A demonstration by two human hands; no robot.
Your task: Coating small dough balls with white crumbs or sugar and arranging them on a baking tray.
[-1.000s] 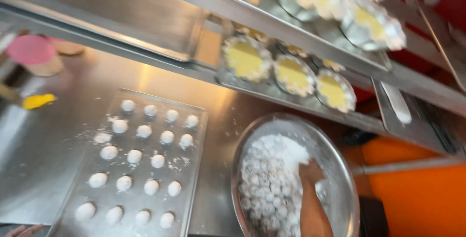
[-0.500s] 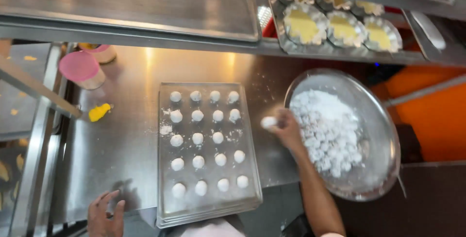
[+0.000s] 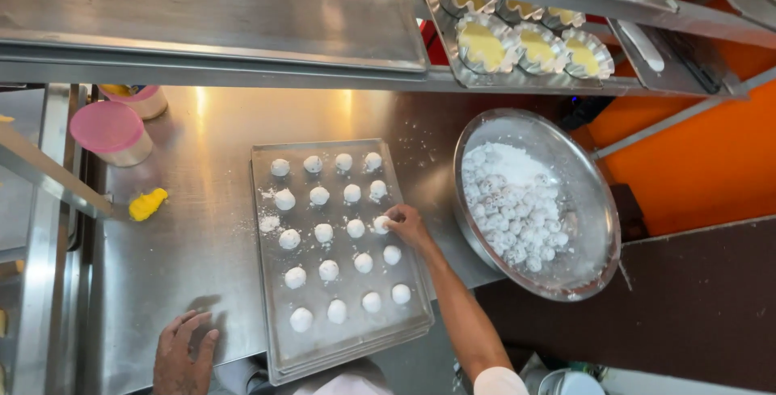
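- Right hand (image 3: 406, 225) is down on the baking tray (image 3: 267, 298), fingertips pinched around one powdery white dough ball (image 3: 381, 223) at the tray's three o'clock edge, right where the third row ends.
- That ball sits in line with its neighbours: the balls lie in tidy rows of four, each apart from the next, probably so that none touch.
- Left hand (image 3: 183, 354) lies flat and spread on the desk (image 3: 194, 225), palm down, gripping nothing, at seven o'clock from the tray and just beside its corner; it looks like a bracing rest.
- The tray is flat, dull grey metal with a shallow rim, and loose white powder is scattered near its ten o'clock side.
- At three o'clock from the tray stands a wide round metal pan (image 3: 594, 201), shiny at the rim, heaped with more powder-coated balls, within easy reach of the right hand.
- On the shelf at twelve o'clock, fluted tins (image 3: 482, 43) hold yellow filling.
- At nine o'clock, a pink-lidded container (image 3: 109, 130) and a small yellow lump (image 3: 147, 203).
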